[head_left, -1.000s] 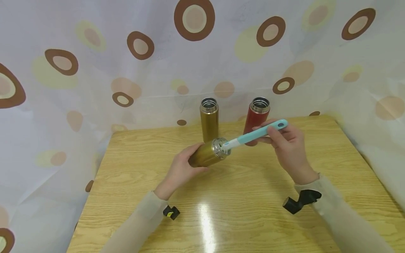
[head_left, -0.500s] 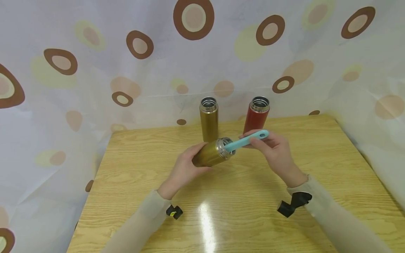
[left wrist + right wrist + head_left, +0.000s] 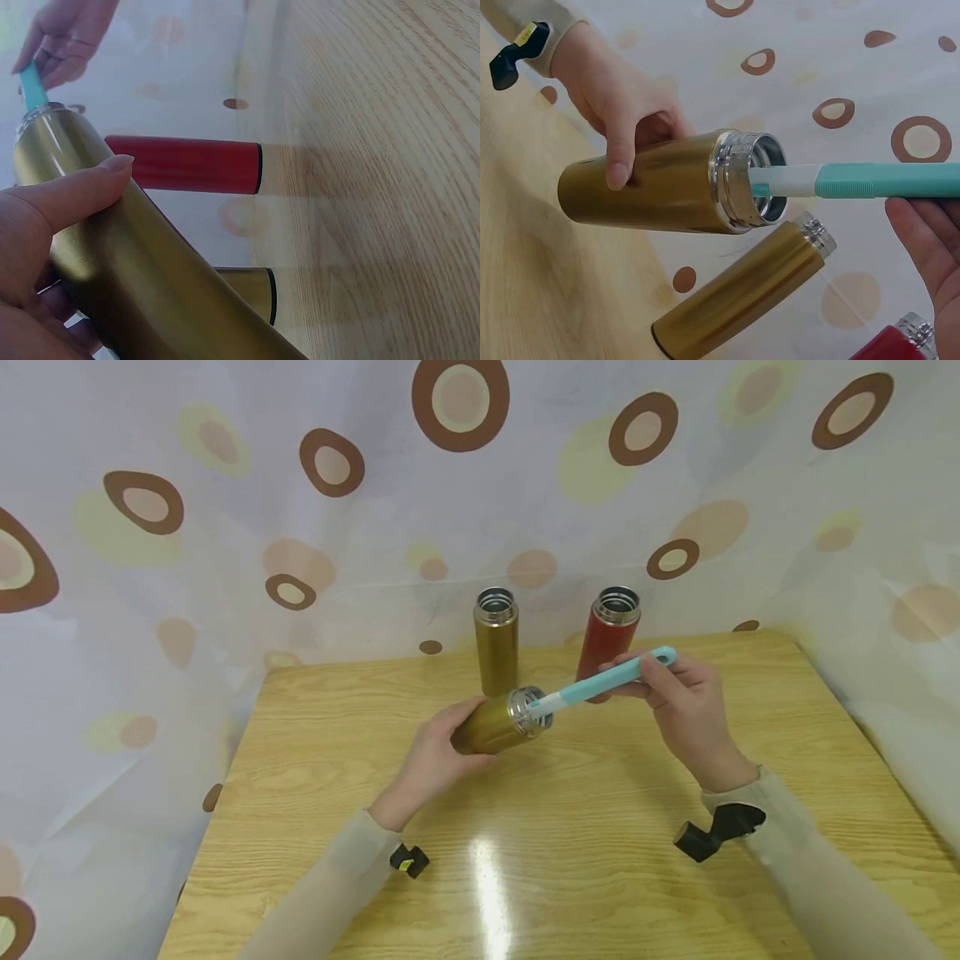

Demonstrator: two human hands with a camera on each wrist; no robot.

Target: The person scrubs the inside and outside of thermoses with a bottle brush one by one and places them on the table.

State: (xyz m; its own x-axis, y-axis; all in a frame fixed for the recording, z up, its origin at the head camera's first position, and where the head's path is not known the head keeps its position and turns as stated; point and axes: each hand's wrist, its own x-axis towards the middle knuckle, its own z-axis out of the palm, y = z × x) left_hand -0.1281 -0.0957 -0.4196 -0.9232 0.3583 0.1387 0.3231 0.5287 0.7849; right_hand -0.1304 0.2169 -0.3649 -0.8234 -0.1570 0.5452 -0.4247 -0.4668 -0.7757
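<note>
My left hand (image 3: 438,758) grips a gold thermos bottle (image 3: 491,727) round its body and holds it tilted above the table. Its steel mouth (image 3: 754,180) points to the right and has no lid. In my right hand (image 3: 688,714), the thumb and fingers pinch the teal handle of a bottle brush (image 3: 611,680). The brush's white neck (image 3: 793,181) enters the bottle's mouth; its head is hidden inside. In the left wrist view, my left thumb (image 3: 82,193) lies across the gold wall.
Behind the hands stand a second gold thermos bottle (image 3: 497,652) and a red thermos bottle (image 3: 606,639), both upright and lidless. They are on a wooden table (image 3: 337,727) against a dotted white curtain (image 3: 420,527).
Half a second ago the brush was deeper in the bottle; my right hand has since moved right, drawing part of it out. Before that, it had pushed inward. The left hand shifts only slightly.
</note>
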